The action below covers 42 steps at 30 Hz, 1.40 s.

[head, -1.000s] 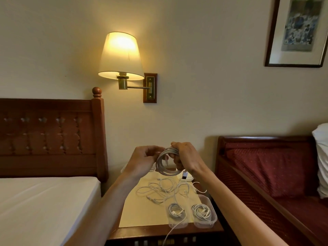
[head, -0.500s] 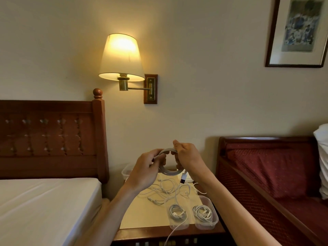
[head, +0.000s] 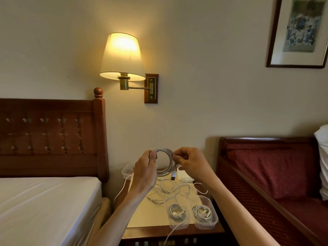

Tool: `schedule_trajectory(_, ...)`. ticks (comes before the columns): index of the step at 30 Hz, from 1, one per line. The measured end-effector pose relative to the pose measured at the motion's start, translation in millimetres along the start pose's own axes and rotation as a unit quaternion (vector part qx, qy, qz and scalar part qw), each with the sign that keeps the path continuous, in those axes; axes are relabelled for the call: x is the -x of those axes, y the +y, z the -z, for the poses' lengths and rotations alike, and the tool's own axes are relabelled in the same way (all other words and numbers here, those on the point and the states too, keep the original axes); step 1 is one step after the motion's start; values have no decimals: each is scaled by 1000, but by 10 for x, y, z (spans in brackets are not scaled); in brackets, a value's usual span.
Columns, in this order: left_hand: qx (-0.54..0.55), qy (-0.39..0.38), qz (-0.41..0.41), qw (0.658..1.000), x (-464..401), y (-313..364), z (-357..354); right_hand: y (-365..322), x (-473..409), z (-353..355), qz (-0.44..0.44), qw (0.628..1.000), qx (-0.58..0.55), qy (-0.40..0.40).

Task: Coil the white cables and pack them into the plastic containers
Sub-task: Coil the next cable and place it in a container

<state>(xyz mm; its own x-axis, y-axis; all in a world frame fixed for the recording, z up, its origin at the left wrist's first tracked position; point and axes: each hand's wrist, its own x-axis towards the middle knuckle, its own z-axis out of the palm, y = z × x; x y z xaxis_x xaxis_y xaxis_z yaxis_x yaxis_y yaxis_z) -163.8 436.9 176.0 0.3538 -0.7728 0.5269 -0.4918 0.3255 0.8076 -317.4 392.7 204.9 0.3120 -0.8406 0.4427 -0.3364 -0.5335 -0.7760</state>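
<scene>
From the head view, the coiling step is nearly done: the left hand [head: 144, 167] pinches one side of the round white coil [head: 166, 161], the right hand [head: 190, 163] the other, both grips closed on it above the surface [head: 150, 216]. Next, I judge, the dangling plug tucks in and the coil drops into a container. Below the coil lie limp loose cables [head: 168, 191] and two clear plastic containers [head: 213, 222], each holding a coil.

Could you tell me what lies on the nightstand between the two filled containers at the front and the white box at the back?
In the head view, a loose tangle of uncoiled white cables lies on the yellow mat between the filled containers and the white box.
</scene>
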Motion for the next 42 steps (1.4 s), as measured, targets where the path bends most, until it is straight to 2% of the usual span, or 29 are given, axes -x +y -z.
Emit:
schedule_trajectory(2, -9, 14, -12, 1000, 30, -26, -35, -11, 14, 17, -8, 1000, 26, -9)
schedule_trajectory(4, -9, 25, -14, 1000, 42, -51, -63, -34, -14, 50, -65, 996, 35, -47)
schedule_trajectory(7, 23, 31, 14, 999, 2, -71, -52, -48, -38, 113, -142, 978, -65, -138)
schedule_trajectory(9, 33, 29, 23, 999, -25, -103, -29, -9, -22, 155, -128, 974, -107, -151)
schedule_trajectory(11, 8, 26, 5, 1000, -25, -146, -32, 36, 4, 165, -93, 987, -45, -125)
schedule_trajectory(13, -87, 48, -56, 993, -1, -232, -73, 93, -24, 158, -70, 992, 80, -74)
schedule_trajectory(15, -189, 91, -114, 971, 32, -323, -118, 88, -33, 145, -85, 987, 122, -63)
schedule_trajectory(16, -211, 105, -129, 963, 43, -359, -135, 77, -29, 135, -104, 988, 85, -76)
schedule_trajectory(18, -224, 120, -130, 958, 43, -412, -153, 29, 6, 80, -171, 973, -121, -97)
schedule_trajectory(20, -211, 121, -111, 964, 47, -432, -170, -11, 50, -23, -213, 917, -329, -69)
schedule_trajectory(22, -187, 121, -94, 970, 59, -387, -191, 6, 89, -161, -220, 880, -420, -24)
schedule_trajectory(24, -166, 110, -74, 977, 70, -308, -198, 21, 127, -297, -205, 861, -464, 26)
schedule_trajectory(26, -135, 98, -51, 985, 74, -248, -189, 1, 183, -422, -172, 875, -443, 92)
schedule_trajectory(27, -113, 93, -39, 989, 73, -213, -180, -11, 209, -472, -142, 900, -388, 137)
schedule_trajectory(29, -53, 75, -13, 996, 80, -127, -153, 23, 239, -573, -44, 950, -201, 236)
schedule_trajectory(30, -19, 61, 4, 998, 84, -79, -132, 46, 245, -610, 19, 955, -108, 275)
schedule_trajectory(32, 44, 36, 32, 998, 83, 1, -90, 129, 223, -625, 134, 938, 25, 319)
schedule_trajectory(34, 96, 13, 47, 994, 67, 26, -56, 224, 178, -579, 211, 925, 77, 308)
schedule_trajectory(36, 133, -9, 55, 990, 63, 45, -36, 253, 142, -501, 248, 931, 69, 257)
schedule_trajectory(42, 139, -29, 59, 988, 1, 86, 22, 151, 180, -313, 215, 966, -53, 131)
